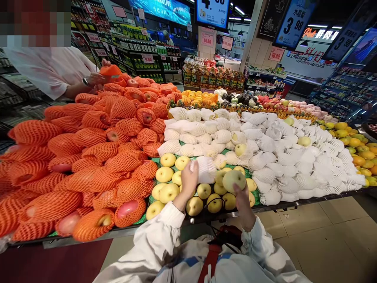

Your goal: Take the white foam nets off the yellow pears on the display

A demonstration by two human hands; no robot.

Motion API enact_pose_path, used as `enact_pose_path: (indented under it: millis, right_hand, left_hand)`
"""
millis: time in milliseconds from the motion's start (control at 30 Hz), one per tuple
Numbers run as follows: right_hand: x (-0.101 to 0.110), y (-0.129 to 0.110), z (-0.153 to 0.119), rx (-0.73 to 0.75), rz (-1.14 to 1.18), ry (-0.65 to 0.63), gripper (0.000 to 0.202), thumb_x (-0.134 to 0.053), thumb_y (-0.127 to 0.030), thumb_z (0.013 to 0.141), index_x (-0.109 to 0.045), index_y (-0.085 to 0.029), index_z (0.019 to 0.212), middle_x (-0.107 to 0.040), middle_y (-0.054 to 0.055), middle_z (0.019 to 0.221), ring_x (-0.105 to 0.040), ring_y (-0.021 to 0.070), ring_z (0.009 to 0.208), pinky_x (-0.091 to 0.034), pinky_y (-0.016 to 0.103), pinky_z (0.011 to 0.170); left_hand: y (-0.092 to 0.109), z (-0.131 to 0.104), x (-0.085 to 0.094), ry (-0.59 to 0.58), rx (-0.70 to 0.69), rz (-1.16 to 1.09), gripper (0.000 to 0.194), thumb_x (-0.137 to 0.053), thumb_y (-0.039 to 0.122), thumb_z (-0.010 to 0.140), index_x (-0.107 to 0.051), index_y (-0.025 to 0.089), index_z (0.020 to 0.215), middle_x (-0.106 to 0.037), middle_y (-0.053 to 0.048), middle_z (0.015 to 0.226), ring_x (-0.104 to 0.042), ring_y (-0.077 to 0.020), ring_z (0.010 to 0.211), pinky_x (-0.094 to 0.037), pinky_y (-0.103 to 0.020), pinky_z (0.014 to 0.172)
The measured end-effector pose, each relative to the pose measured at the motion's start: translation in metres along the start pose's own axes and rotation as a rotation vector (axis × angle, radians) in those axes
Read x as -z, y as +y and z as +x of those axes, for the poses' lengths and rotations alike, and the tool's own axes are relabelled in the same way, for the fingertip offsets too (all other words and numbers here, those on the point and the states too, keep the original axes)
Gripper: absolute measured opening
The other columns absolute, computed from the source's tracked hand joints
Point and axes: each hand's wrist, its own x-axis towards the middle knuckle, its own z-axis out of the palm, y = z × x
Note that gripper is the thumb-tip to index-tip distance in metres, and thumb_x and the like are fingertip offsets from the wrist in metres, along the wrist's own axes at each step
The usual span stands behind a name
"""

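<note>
My left hand point(189, 179) is closed on a white foam fruit net point(206, 169), which sticks out to the right of my thumb. In my right hand point(243, 200) is a bare pale green pear point(234, 181), held up over the front edge of the display. Beneath and between both hands lie several bare yellow pears point(169, 192) on a green mat point(256, 192). Just behind my hands, rows of pears in white foam nets point(194, 149) begin. My fingers partly cover the net and the lower side of the held pear.
Apples in orange foam nets point(97, 165) fill the left of the stand. White-wrapped fruit point(303, 165) is heaped at right, with mangoes point(365, 153) beyond. At the far left, another person's hands point(96, 78) hold something orange. The metal stand edge point(203, 217) runs before me.
</note>
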Motion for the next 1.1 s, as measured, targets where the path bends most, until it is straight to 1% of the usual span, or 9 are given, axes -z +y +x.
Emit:
enact_pose_path:
  millis: [100,200,400,533,633,800,867,967,1100]
  right_hand:
    - [0.019,0.000,0.009,-0.157,0.140,0.084,0.069,-0.083,-0.064,0.067,-0.068,-0.024,0.121,-0.074,0.007,0.112,-0.069,0.0259,0.102,-0.061,0.034,0.076]
    - [0.035,0.001,0.013,-0.223,0.187,0.193,0.068,-0.083,-0.067,0.068,-0.067,-0.025,0.119,-0.075,0.006,0.110,-0.070,0.0232,0.093,-0.057,0.028,0.060]
    - [0.057,0.003,0.017,-0.408,0.172,0.216,0.078,-0.074,-0.080,0.066,-0.066,-0.025,0.121,-0.077,0.004,0.094,-0.073,0.0253,0.074,-0.056,0.032,0.054]
    - [0.082,-0.001,0.016,-0.364,0.169,0.287,0.083,-0.071,-0.083,0.068,-0.066,-0.023,0.126,-0.078,0.007,0.105,-0.074,0.0273,0.081,-0.058,0.034,0.059]
    - [0.108,-0.006,0.012,-0.320,0.159,0.341,0.086,-0.077,-0.081,0.064,-0.067,-0.022,0.125,-0.076,0.008,0.116,-0.074,0.0297,0.095,-0.062,0.036,0.068]
    - [0.137,-0.014,0.004,-0.249,0.080,0.378,0.083,-0.093,-0.064,0.057,-0.067,-0.025,0.125,-0.070,0.007,0.131,-0.067,0.0319,0.119,-0.065,0.039,0.080]
    - [0.136,-0.017,0.004,-0.247,0.067,0.376,0.081,-0.095,-0.059,0.056,-0.066,-0.026,0.124,-0.068,0.007,0.135,-0.065,0.0324,0.122,-0.065,0.040,0.082]
    - [0.123,-0.020,0.007,-0.253,0.075,0.377,0.079,-0.094,-0.060,0.056,-0.066,-0.025,0.121,-0.068,0.008,0.133,-0.064,0.0332,0.124,-0.065,0.040,0.082]
    - [0.106,-0.021,0.009,-0.250,0.079,0.330,0.075,-0.091,-0.062,0.060,-0.067,-0.024,0.120,-0.069,0.008,0.131,-0.065,0.0307,0.121,-0.064,0.037,0.083]
  left_hand:
    - [-0.018,0.038,0.025,0.188,-0.012,0.374,0.028,-0.051,0.047,0.096,-0.057,0.020,0.094,-0.061,-0.008,0.089,-0.059,-0.0274,0.088,-0.048,-0.039,0.083]
    - [-0.022,0.063,0.034,0.077,-0.135,0.681,0.026,-0.058,0.036,0.089,-0.063,0.017,0.107,-0.064,-0.015,0.108,-0.058,-0.0360,0.110,-0.050,-0.046,0.095]
    - [-0.005,0.067,-0.021,-0.397,-0.470,0.832,0.042,-0.064,0.031,0.085,-0.066,0.011,0.123,-0.060,-0.021,0.132,-0.051,-0.0396,0.123,-0.047,-0.050,0.106]
    - [-0.018,0.056,-0.051,-0.481,-0.396,0.760,0.063,-0.059,0.040,0.095,-0.049,0.011,0.150,-0.042,-0.024,0.161,-0.041,-0.0412,0.145,-0.038,-0.056,0.117]
    - [-0.024,0.049,-0.052,-0.429,-0.288,0.779,0.061,-0.049,0.046,0.102,-0.048,0.014,0.154,-0.039,-0.025,0.165,-0.036,-0.0448,0.151,-0.036,-0.062,0.117]
    - [0.005,0.050,-0.057,-0.170,-0.472,0.782,0.043,-0.054,0.041,0.100,-0.065,0.015,0.132,-0.027,-0.022,0.173,-0.024,-0.0469,0.157,-0.033,-0.068,0.117]
    - [0.018,0.058,-0.075,-0.256,-0.566,0.715,0.035,-0.054,0.032,0.098,-0.066,0.016,0.127,-0.037,-0.020,0.169,-0.029,-0.0433,0.156,-0.030,-0.067,0.120]
    - [0.028,0.073,-0.116,-0.638,-0.647,0.569,0.033,-0.060,0.026,0.093,-0.067,0.016,0.124,-0.057,-0.020,0.150,-0.042,-0.0397,0.148,-0.030,-0.061,0.124]
    - [0.028,0.086,-0.174,-0.807,-0.586,0.458,0.085,-0.083,0.034,0.076,-0.048,0.010,0.149,-0.053,-0.025,0.151,-0.049,-0.0413,0.142,-0.039,-0.055,0.121]
